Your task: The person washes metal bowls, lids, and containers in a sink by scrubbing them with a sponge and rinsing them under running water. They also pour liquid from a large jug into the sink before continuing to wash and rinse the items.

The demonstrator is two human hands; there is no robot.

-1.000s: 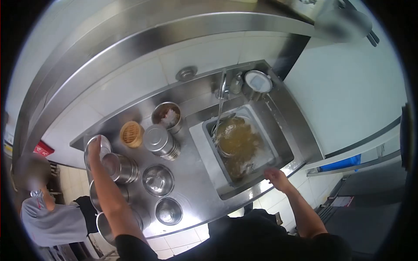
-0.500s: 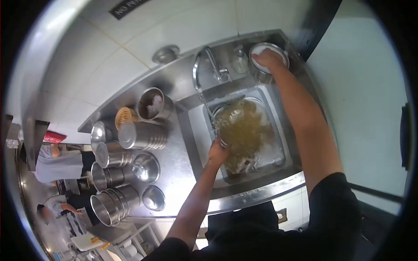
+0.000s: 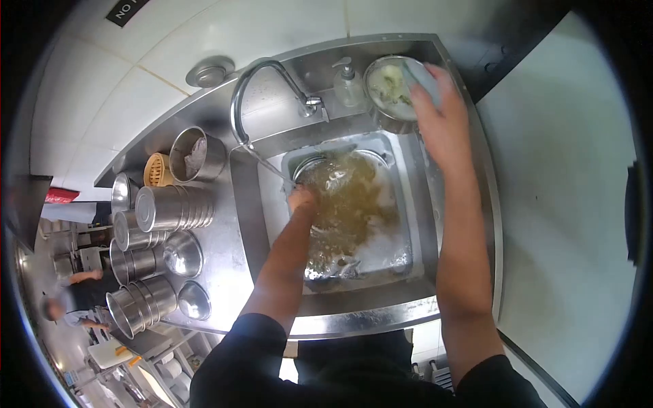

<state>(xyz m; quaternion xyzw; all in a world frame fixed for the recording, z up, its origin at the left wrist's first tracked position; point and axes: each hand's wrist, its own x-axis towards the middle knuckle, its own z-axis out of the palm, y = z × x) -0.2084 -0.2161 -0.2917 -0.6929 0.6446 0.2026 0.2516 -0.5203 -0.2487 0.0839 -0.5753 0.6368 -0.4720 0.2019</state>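
Beyond the far right corner of the sink [image 3: 381, 299], the right hand [image 3: 443, 126] grips a pale sponge-like pad [image 3: 423, 85] over a metal pot [image 3: 393, 124], best tilted so drips land inside, while the left hand [image 3: 303, 198] meets the sink's cloudy water [image 3: 355, 211], its hold hidden.

"Which words could you read?"

"Just one for certain: 'NO', in white capital letters on a small black rectangular sign [image 3: 126, 11]."

"Where was it?"

"On the glossy white tiled wall [image 3: 238, 30], near the top left of the view. The sign sat at a slant, its line of letters climbing toward the right."

"Did anything follow the 'NO'?"

"Part of another letter showed, but the view's upper edge cut the line off there, so I couldn't tell the rest."

"And the small flat red object [image 3: 62, 195] at far left?"

"It was too small and blurred to read."
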